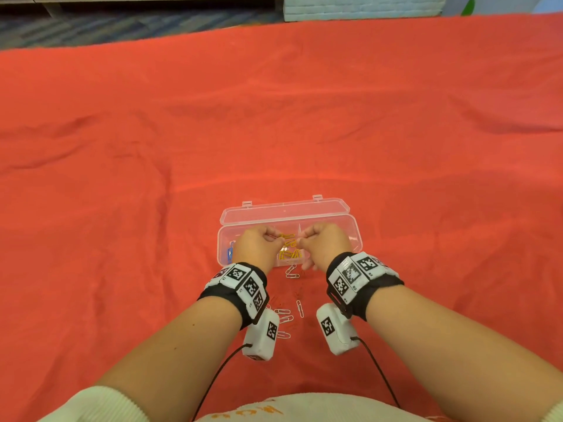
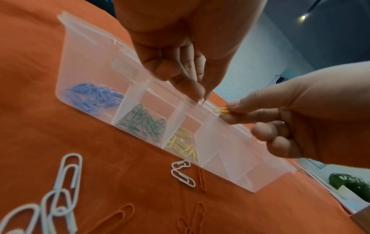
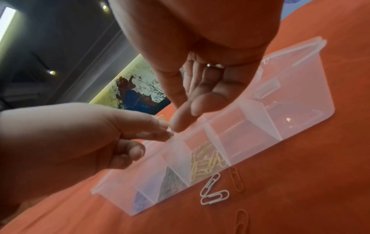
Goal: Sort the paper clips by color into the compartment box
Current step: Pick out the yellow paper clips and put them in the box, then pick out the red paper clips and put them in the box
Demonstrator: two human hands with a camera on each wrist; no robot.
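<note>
Seen from the head: both hands meeting fingertip to fingertip over the compartment box [image 1: 355, 239], set on the red cloth [image 1: 396, 132] close to the body with its clear lid [image 1: 283, 212] folded back on the far side. Only blue clips [image 1: 229, 252] and yellow clips [image 1: 289, 254] readable there inside the box. Shown from the left wrist but not from above: a separate cell of green clips [image 2: 144, 121], between the blue at the end and the yellow. Also plain from the wrists: white clips [image 2: 182, 173] lying loose just beside the near wall, with red clips [image 2: 202, 178] nearly lost against the cloth. Left hand [image 1: 259, 243] held above the box, thumb and forefinger closed tight on a thin wire [image 2: 202, 102]; cannot tell its colour or whether it is a whole clip. Right hand [image 1: 326, 239] pinching a single yellow clip [image 2: 220, 110] between thumb and forefinger over the far rim, other fingers loosely curled beneath and touching nothing.
</note>
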